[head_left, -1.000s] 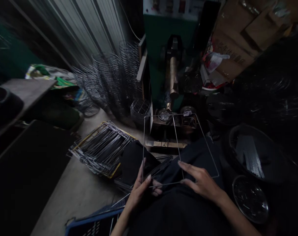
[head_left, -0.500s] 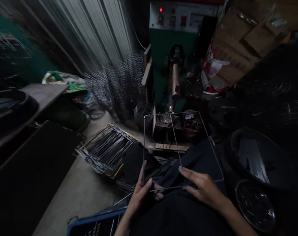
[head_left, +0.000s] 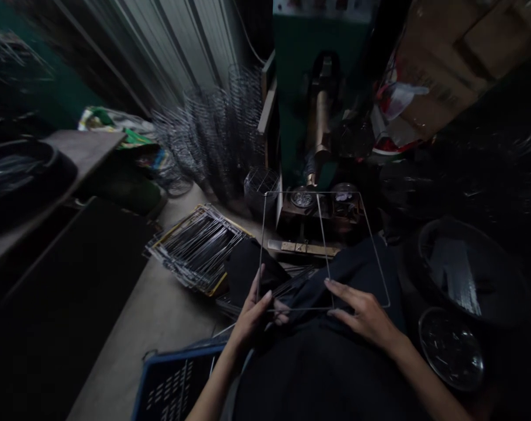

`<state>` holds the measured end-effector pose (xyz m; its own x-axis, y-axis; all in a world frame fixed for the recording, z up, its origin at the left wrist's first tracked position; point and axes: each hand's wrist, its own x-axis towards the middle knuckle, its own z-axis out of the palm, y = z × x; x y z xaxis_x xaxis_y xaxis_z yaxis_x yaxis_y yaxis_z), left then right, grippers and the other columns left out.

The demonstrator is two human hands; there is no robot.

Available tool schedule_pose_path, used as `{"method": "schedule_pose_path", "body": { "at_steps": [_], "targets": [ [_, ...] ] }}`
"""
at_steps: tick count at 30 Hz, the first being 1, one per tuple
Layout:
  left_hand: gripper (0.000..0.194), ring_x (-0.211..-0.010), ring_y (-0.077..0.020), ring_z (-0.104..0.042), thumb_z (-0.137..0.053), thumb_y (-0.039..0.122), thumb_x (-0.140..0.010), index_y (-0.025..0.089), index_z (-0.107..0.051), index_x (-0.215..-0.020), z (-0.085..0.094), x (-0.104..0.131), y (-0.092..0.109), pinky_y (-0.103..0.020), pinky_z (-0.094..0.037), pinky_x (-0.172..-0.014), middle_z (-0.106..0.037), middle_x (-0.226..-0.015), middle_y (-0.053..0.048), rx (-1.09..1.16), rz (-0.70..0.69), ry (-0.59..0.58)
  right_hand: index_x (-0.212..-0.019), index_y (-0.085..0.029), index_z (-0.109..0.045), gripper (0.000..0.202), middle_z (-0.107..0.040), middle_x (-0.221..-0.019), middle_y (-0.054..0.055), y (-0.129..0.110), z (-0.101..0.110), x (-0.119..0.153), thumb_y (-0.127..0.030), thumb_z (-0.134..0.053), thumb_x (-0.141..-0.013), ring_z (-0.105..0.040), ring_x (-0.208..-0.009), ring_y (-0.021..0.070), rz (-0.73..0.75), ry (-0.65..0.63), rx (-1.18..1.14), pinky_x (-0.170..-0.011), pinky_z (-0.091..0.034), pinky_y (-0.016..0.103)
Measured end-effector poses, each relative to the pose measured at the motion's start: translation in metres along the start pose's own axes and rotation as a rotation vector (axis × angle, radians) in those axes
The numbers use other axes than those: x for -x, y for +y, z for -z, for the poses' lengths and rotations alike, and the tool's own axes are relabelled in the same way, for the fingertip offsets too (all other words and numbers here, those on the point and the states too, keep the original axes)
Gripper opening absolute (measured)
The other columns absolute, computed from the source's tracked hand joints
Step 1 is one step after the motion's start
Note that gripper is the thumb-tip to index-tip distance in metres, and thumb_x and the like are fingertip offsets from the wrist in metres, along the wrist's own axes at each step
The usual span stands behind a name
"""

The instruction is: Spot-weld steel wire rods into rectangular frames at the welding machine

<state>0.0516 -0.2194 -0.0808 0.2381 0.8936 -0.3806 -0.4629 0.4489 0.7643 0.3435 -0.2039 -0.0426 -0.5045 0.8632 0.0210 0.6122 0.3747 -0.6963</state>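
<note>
A rectangular wire frame with a wire across its middle is held out over my lap. My left hand grips its near left corner, thumb on top and fingers around the wire. My right hand pinches the middle wire close to the near edge, between thumb and fingers. In the picture, the far edge of the frame overlaps the area just below the copper-coloured electrode tip of a green machine; whether they touch I cannot tell. The fingertips of my left hand are partly hidden.
Several wire frames lie stacked on the floor at left, behind a blue plastic crate. Wire mesh cylinders stand near the wall. A dish of small metal pieces sits under the electrode. At right are a dark basin and a round bowl.
The camera view has tilted downward and shifted slightly left. The wire frame stays in both hands, its near edge now looking more level. My grip looks much the same.
</note>
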Motion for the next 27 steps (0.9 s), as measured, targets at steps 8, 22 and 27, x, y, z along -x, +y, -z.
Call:
{"method": "schedule_pose_path", "body": {
  "at_steps": [8,22,27],
  "targets": [
    [0.098,-0.060,-0.0254,-0.071,-0.063,0.042,-0.089,0.028,0.009,-0.154,0.007,-0.007,-0.011,-0.027,-0.054,-0.051,-0.074,-0.075,-0.011,0.032,0.028,-0.035,-0.146,-0.028,-0.044,0.057,-0.051,-0.143,0.002,0.017,-0.014,0.009,-0.027,-0.062,-0.092,-0.053,-0.127,0.0220,-0.032,0.026,0.010,-0.110,-0.044,0.037],
    [0.096,-0.052,-0.0205,-0.065,-0.072,0.034,-0.081,0.028,-0.012,-0.155,-0.001,-0.018,0.009,-0.028,-0.053,-0.050,-0.071,-0.067,-0.005,-0.071,0.074,0.096,-0.144,-0.029,-0.047,0.067,-0.052,-0.141,0.001,0.020,-0.008,0.011,-0.025,-0.074,-0.084,-0.052,-0.128,0.0193,-0.075,0.008,-0.069,-0.111,-0.042,0.032],
    [0.088,-0.043,-0.0187,-0.060,-0.067,0.039,-0.083,0.015,-0.022,-0.154,0.037,-0.068,0.049,-0.024,-0.047,-0.044,-0.066,-0.058,-0.005,-0.155,0.031,-0.051,-0.142,-0.027,-0.050,0.064,-0.056,-0.138,0.002,0.018,-0.002,0.019,-0.029,-0.075,-0.083,-0.055,-0.125,0.0191,-0.010,-0.033,-0.102,-0.108,-0.045,0.030]
  ]
}}
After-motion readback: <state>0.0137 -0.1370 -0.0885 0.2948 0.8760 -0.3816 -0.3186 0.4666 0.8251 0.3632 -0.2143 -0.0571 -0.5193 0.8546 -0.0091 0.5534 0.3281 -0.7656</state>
